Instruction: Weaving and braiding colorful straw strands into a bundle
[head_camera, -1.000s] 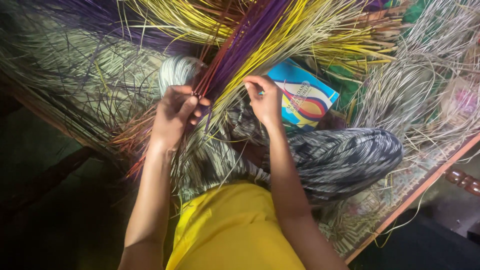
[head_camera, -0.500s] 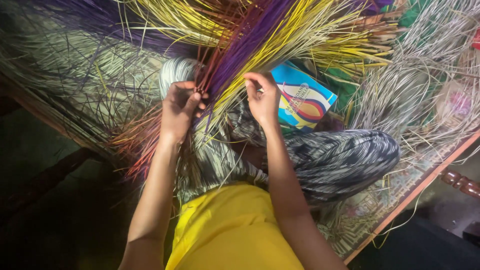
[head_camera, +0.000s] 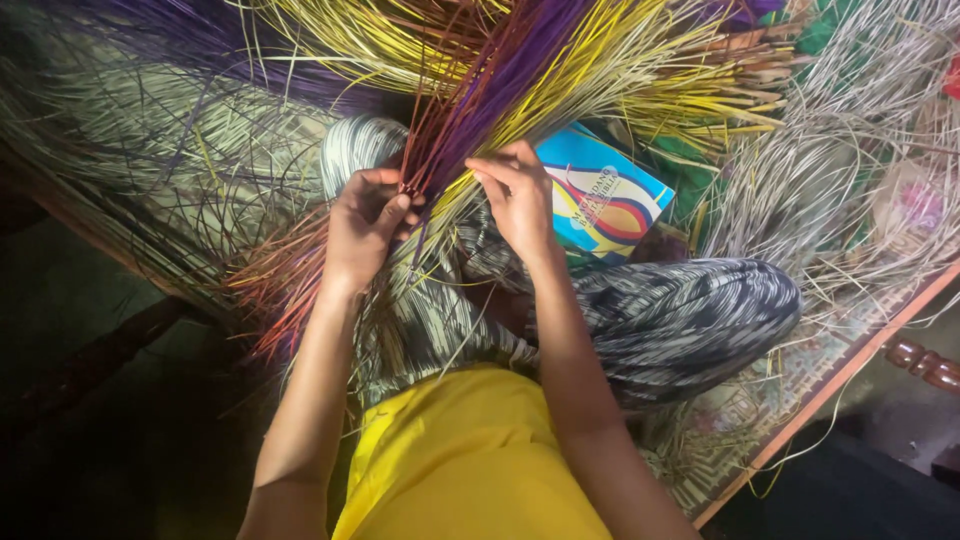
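A thick bundle of long dyed straw strands (head_camera: 500, 80) in purple, red and yellow fans out from my lap toward the top of the view. My left hand (head_camera: 365, 225) is closed around the gathered red and purple strands where they meet. My right hand (head_camera: 515, 195) pinches a few yellow and purple strands just to the right of that point. Both hands work close together above my crossed legs in patterned grey trousers (head_camera: 680, 320). A yellow shirt (head_camera: 470, 460) fills the lower middle.
A blue booklet with a coloured swirl (head_camera: 605, 195) lies right of my right hand. Pale undyed straw (head_camera: 850, 190) is heaped at the right and on the left. I sit on a woven mat with a wooden edge (head_camera: 830, 385) at lower right. The lower left is dark.
Both hands have stayed at the gathering point of the strands; the fingers shifted slightly as they sort strands. The view moved a little.
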